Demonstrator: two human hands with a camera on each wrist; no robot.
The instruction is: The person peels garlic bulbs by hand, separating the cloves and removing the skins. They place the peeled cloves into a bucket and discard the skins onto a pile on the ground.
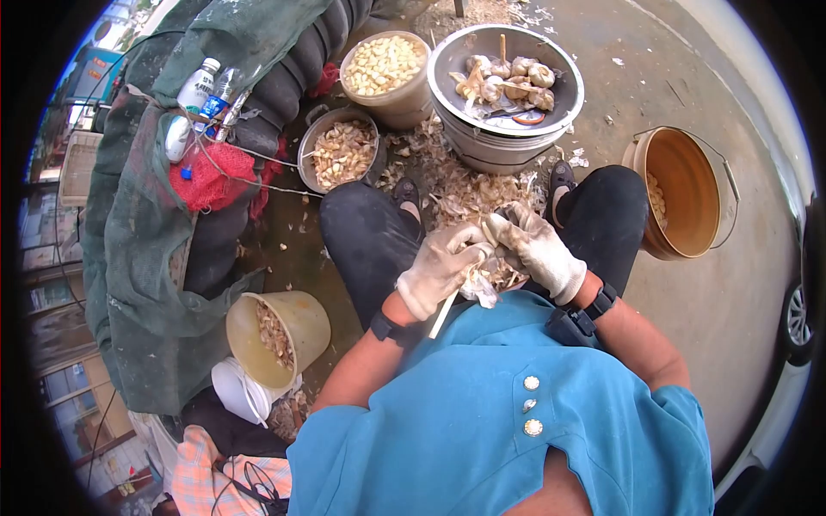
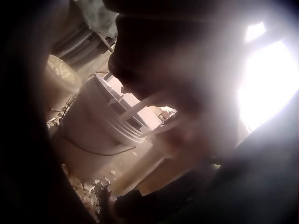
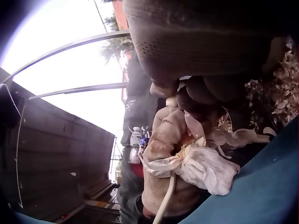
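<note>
Both hands wear soiled white gloves and meet over the lap. My left hand (image 1: 446,268) grips a garlic bulb whose loose papery skin (image 3: 208,170) hangs out below the fingers. The bulb's long pale stem (image 1: 443,316) sticks down past the left palm. My right hand (image 1: 542,251) has its fingers bent against the left fingertips. Between the two hands, a pale garlic clove (image 3: 172,101) shows at the right fingertips in the right wrist view. Much of the bulb is hidden by the gloves. The left wrist view is mostly dark.
A grey basin (image 1: 447,84) of whole garlic bulbs (image 1: 540,76) rests on a white bucket. Peeled cloves fill a tub (image 1: 351,86); unpeeled ones lie in a pot (image 1: 303,153) and tilted bucket (image 1: 314,331). An orange-brown bucket (image 1: 697,193) stands right. Skins (image 1: 456,193) litter the ground.
</note>
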